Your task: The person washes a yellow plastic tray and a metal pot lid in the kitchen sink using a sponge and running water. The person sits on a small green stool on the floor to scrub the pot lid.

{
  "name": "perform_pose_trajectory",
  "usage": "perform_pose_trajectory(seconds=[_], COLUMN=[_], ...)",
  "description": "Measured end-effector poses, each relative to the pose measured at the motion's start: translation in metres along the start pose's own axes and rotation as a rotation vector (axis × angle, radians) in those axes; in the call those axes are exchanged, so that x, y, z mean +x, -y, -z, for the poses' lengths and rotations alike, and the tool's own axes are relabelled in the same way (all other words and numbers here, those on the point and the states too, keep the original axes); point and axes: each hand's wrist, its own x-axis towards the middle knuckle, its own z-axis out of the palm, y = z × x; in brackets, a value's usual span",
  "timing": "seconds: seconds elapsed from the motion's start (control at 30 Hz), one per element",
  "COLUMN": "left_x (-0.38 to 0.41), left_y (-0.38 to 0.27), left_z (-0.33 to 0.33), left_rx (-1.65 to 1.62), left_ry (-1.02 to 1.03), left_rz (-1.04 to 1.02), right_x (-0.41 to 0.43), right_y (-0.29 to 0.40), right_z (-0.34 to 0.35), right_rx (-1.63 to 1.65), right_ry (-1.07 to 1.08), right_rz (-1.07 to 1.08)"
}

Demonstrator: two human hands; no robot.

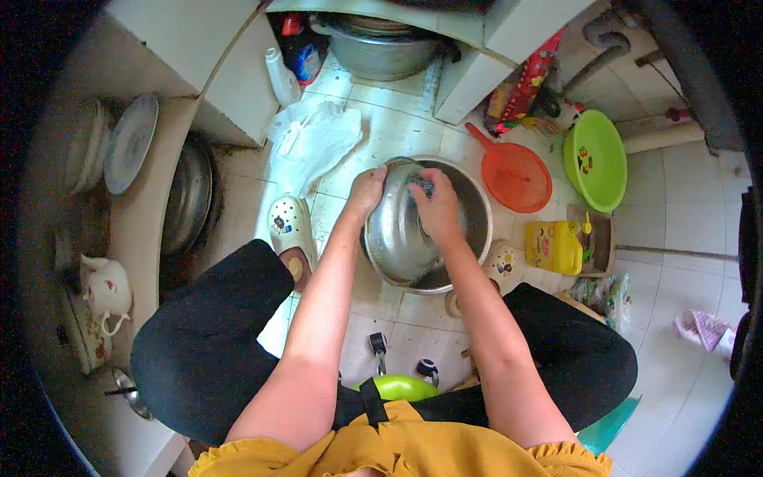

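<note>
My left hand [366,189] grips the rim of a shiny metal lid or shallow pan [393,232], which is tilted over a large metal basin [477,250] on the tiled floor between my feet. Pressed to the metal surface near its upper right part, my right hand [436,200] holds a dark scouring pad [425,187]. The pad is partly hidden by my fingers. Both forearms reach down from my lap, and the basin's left side is covered by the tilted metal piece.
Right of the basin lie a red plastic strainer [517,177], a green basin [596,161] and a yellow jug [554,245]. A white plastic bag [310,140] is at upper left. A large pot [384,53] stands under the counter; plates [132,143] and a teapot [108,286] are left.
</note>
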Motion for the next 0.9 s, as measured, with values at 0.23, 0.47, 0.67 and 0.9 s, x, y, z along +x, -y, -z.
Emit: perform_pose_trajectory(seconds=[0.23, 0.47, 0.67, 0.9], left_x=[-0.036, -0.034, -0.038, -0.04], left_y=[-0.009, 0.012, 0.005, 0.004], left_z=[-0.034, -0.036, -0.026, -0.034], left_rx=[0.065, -0.085, 0.004, 0.013], left_ry=[-0.091, -0.147, -0.152, -0.129], left_rz=[-0.257, -0.286, -0.312, -0.292], right_x=[0.033, -0.009, -0.045, -0.025], right_y=[-0.014, -0.002, 0.01, -0.026], right_z=[0.025, 0.001, -0.006, 0.001], right_rx=[-0.199, -0.146, -0.29, -0.397], right_ry=[-0.197, -0.172, -0.142, -0.209], right_rz=[-0.225, -0.05, 0.084, 0.25])
